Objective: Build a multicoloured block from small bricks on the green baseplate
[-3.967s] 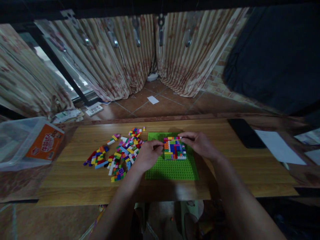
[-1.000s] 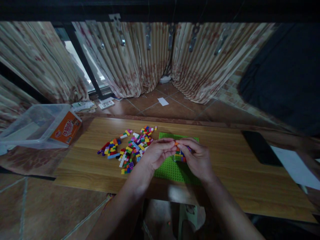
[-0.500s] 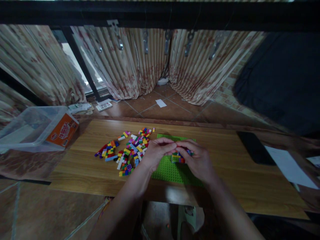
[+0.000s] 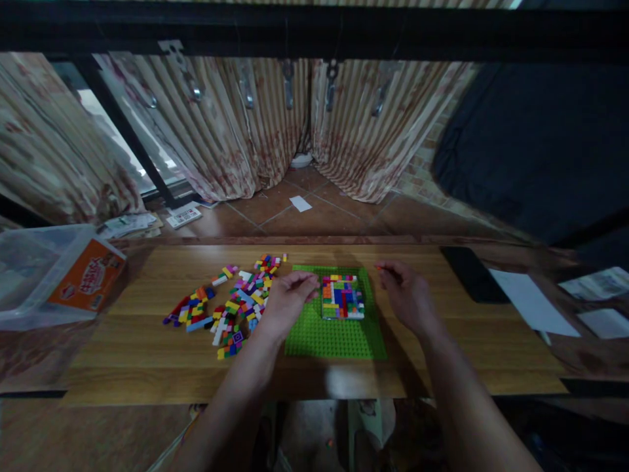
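A green baseplate (image 4: 319,337) lies on the wooden table, with a low square block of multicoloured building bricks (image 4: 344,298) on it. My left hand (image 4: 289,298) hovers over the plate's left side, thumb and fingers pinched beside the block; whatever is between the fingertips is too small to make out. Past the plate's right edge, my right hand (image 4: 405,295) pinches a tiny red-orange brick (image 4: 379,267) at its fingertips. Loose bricks (image 4: 240,305) in many colours are spread left of the plate, partly behind my left hand.
A clear plastic bin (image 4: 39,262) with an orange label stands at the left end. On the right lie a black flat object (image 4: 474,274) and a white sheet (image 4: 533,301). Striped curtains (image 4: 236,131) hang beyond the table (image 4: 147,367).
My hands were together above the brick block and have moved apart. The right hand went right, off the plate, with the red-orange brick; the block is now uncovered. The view shifted slightly.
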Tool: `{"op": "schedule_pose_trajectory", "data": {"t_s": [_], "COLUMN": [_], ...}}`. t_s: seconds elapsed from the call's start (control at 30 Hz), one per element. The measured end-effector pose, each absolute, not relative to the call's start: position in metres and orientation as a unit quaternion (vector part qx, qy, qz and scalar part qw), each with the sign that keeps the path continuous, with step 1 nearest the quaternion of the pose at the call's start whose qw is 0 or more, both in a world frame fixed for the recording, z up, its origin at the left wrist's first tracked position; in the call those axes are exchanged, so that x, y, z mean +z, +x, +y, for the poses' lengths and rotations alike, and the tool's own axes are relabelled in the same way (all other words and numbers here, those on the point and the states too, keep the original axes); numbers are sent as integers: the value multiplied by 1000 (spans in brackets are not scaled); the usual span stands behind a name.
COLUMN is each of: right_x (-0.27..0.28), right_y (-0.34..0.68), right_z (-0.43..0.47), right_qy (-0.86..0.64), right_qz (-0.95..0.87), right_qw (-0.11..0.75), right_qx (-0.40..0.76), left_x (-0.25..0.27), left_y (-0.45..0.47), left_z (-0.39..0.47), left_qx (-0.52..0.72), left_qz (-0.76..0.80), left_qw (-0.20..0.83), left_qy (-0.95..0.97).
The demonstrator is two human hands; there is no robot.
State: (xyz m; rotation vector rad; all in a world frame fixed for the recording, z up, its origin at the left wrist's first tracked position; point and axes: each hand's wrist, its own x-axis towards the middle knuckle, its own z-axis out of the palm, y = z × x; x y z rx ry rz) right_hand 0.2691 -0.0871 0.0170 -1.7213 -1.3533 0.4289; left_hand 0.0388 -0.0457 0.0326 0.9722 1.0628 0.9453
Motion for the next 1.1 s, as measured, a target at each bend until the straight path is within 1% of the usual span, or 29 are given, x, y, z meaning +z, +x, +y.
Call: {"op": "schedule_pose_trajectory", "data": {"t_s": [0.23, 0.37, 0.57, 0.7, 0.8, 1.1], "right_x": [5, 6, 4, 1, -1, 1], "right_y": [264, 260, 250, 248, 250, 250], "right_z": [-82, -84, -82, -79, -79, -80], "right_qy": [-681, -662, -668, -684, -695, -700], "right_qz": [-481, -469, -450, -448, -463, -476], "right_qw": [468, 481, 486, 468, 453, 440], "right_qx": [293, 332, 339, 335, 312, 299], "left_x": [29, 26, 24, 24, 23, 19], "left_y": [41, 41, 41, 40, 39, 38], "left_z": [-46, -44, -44, -44, -43, -44], "left_qx": [399, 400, 398, 394, 395, 389], "left_qz": [477, 475, 471, 472, 471, 459], "left_qw": [643, 636, 631, 628, 620, 612], "left_qy": [446, 458, 471, 477, 488, 513]}}
